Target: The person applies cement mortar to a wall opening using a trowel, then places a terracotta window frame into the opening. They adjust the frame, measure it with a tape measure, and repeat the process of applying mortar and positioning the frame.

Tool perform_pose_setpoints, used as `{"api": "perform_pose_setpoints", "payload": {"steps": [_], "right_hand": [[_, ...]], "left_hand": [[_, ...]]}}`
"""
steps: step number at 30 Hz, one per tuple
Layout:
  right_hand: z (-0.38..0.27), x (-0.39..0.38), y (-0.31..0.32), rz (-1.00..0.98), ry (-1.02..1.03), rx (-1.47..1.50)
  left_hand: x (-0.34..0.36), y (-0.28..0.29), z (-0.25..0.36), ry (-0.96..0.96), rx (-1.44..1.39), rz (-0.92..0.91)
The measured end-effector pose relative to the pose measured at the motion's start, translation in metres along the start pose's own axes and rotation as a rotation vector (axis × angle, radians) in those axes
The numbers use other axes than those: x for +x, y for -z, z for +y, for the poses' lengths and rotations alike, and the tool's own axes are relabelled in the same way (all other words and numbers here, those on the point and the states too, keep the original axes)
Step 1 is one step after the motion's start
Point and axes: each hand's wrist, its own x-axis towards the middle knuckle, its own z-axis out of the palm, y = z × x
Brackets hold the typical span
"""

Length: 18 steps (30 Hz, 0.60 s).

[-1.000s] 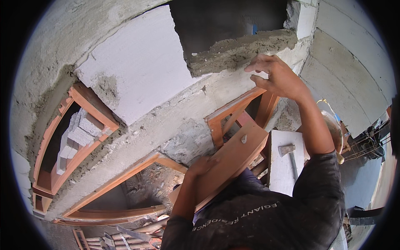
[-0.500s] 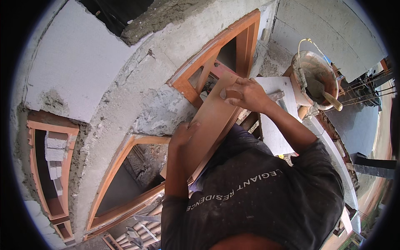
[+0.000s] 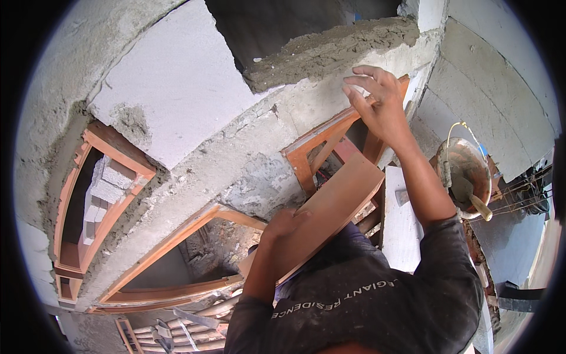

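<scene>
A smooth reddish-brown wooden board (image 3: 339, 200) lies slanted across my lap, its far end toward the wall. My left hand (image 3: 287, 223) is closed on the board's left edge, thumb on its upper face; the fingers beneath are hidden. My right hand (image 3: 377, 100) is raised off the board, in front of the wall near an orange-brown wooden frame (image 3: 303, 168). Its fingers are curved and apart, and I see nothing between them. Beyond the fingertips, a ledge of rough wet mortar (image 3: 336, 50) tops the pale wall blocks.
At the right stands a mortar-stained bucket (image 3: 466, 162) with a trowel (image 3: 479, 203) in it. A white block (image 3: 401, 230) lies beside my right forearm. Thin steel rods (image 3: 522, 192) stick out behind the bucket. Lower left, another wooden frame (image 3: 159, 253) borders an opening with rubble.
My right hand has let go of the board and the small brown piece on it, rising toward the wall top. My left hand stays on the board. The view has shifted, showing more mortar.
</scene>
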Motion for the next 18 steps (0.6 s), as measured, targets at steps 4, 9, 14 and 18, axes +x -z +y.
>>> {"api": "perform_pose_setpoints", "payload": {"steps": [4,9,14,18], "right_hand": [[-0.035,0.104,-0.050,-0.170,0.250,-0.017],[-0.059,0.153,-0.081,-0.754,0.057,-0.195],[-0.035,0.133,-0.068,-0.288,0.140,-0.152],[-0.024,0.071,0.014,-0.073,0.092,0.050]], "left_hand": [[-0.012,0.004,0.018,0.019,-0.033,-0.009],[-0.023,0.008,0.035,0.050,0.061,0.011],[-0.014,0.005,0.030,0.000,0.058,-0.014],[-0.028,0.007,0.028,-0.010,0.085,0.053]]}}
